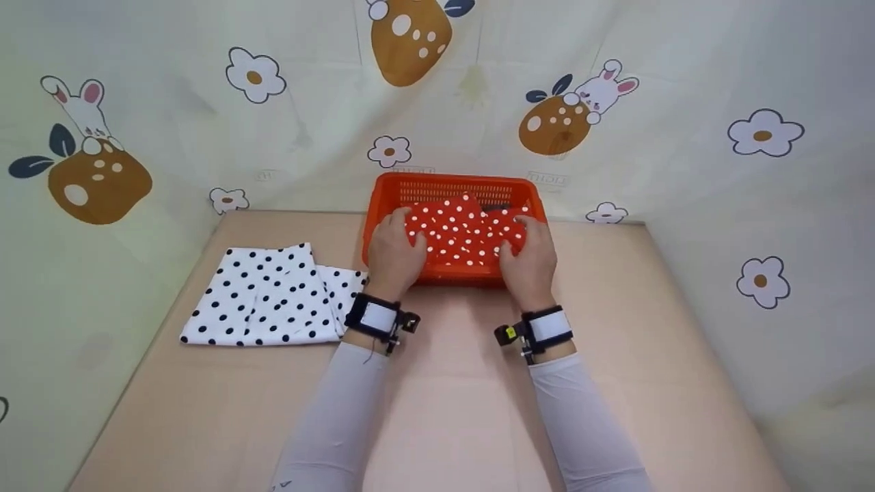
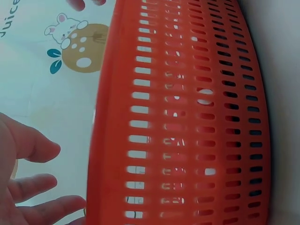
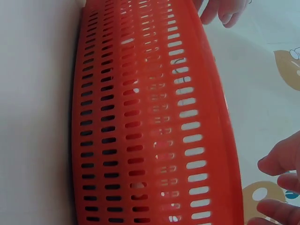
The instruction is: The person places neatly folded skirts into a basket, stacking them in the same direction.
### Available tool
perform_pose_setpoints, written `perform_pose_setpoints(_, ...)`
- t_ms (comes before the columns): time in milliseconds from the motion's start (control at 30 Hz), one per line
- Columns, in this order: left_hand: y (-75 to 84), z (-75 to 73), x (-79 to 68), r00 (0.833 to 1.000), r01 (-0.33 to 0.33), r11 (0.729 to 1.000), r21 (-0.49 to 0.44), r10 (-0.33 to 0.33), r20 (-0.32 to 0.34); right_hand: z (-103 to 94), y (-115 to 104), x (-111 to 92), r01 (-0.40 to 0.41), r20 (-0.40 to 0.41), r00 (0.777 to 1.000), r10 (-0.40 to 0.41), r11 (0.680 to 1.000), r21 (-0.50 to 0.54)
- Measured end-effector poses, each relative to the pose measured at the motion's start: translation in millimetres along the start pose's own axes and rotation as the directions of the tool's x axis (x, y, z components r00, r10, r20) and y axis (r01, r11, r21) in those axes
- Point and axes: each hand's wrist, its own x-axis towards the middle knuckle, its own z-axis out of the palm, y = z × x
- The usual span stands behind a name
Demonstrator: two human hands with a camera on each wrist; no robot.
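Observation:
A red cloth with white dots (image 1: 454, 232) lies inside a red plastic basket (image 1: 437, 275) with slotted walls. My left hand (image 1: 398, 249) reaches over the basket's left side, its thumb and fingers spread above the cloth's left part. On the other side, my right hand (image 1: 532, 256) is over the basket's right side, fingers parted beside the cloth. The wrist views show the basket's slotted front wall (image 2: 187, 112) close up, with the fingers above its rim and nothing visible between them. Whether any fingertip touches the cloth is hard to tell.
A folded white cloth with black dots (image 1: 263, 301) lies on the table (image 1: 451, 410) left of the basket, close to my left wrist. Behind the basket hangs a pale curtain (image 1: 307, 130) printed with rabbits and flowers, which also runs along both sides.

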Motion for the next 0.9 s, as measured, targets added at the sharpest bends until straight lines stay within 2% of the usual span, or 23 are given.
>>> perform_pose_setpoints(67, 1.9, -1.3, -3.0, 1.000, 0.004, 1.000, -0.011, -0.004, 0.003, 0.8, -4, -3, 0.015, 0.002, 1.000, -0.015, 1.000, 0.008)
perform_pose_setpoints(267, 16.4, -5.4, -13.5, 0.997, 0.026, 0.980, -0.197, -0.011, 0.079, 4.5, -17, -12, 0.116, -0.016, 0.993, -0.115, 0.991, 0.063)
perform_pose_setpoints(367, 20.2, -7.0, -19.3, 0.994, 0.022, 0.971, -0.239, 0.005, 0.111, 8.6, -22, -19, 0.176, -0.018, 0.984, -0.175, 0.982, 0.068)
perform_pose_setpoints(467, 13.1, -11.5, -20.6, 0.993, 0.013, 0.966, -0.258, 0.017, 0.114, 16.6, -28, -28, 0.250, -0.037, 0.968, -0.247, 0.965, 0.075)
perform_pose_setpoints(600, -5.6, -24.0, -18.3, 0.996, 0.049, 0.954, -0.297, -0.025, 0.084, 30.3, -36, -42, 0.342, -0.067, 0.939, -0.336, 0.930, 0.137)
perform_pose_setpoints(667, -16.9, -34.2, -16.6, 0.997, 0.065, 0.951, -0.302, -0.049, 0.060, 36.0, -42, -50, 0.341, -0.046, 0.940, -0.339, 0.918, 0.202)
perform_pose_setpoints(733, -29.3, -48.3, -13.1, 0.996, 0.086, 0.947, -0.310, -0.080, 0.035, 41.1, -49, -60, 0.302, 0.008, 0.948, -0.318, 0.908, 0.290)
perform_pose_setpoints(833, -51.6, -75.9, -6.4, 0.991, 0.116, 0.946, -0.303, -0.129, -0.022, 49.9, -59, -78, 0.186, 0.148, 0.952, -0.269, 0.890, 0.417)
perform_pose_setpoints(900, -69.3, -95.3, -3.2, 0.985, 0.139, 0.955, -0.263, -0.161, -0.063, 58.5, -64, -90, 0.094, 0.261, 0.934, -0.243, 0.874, 0.476)
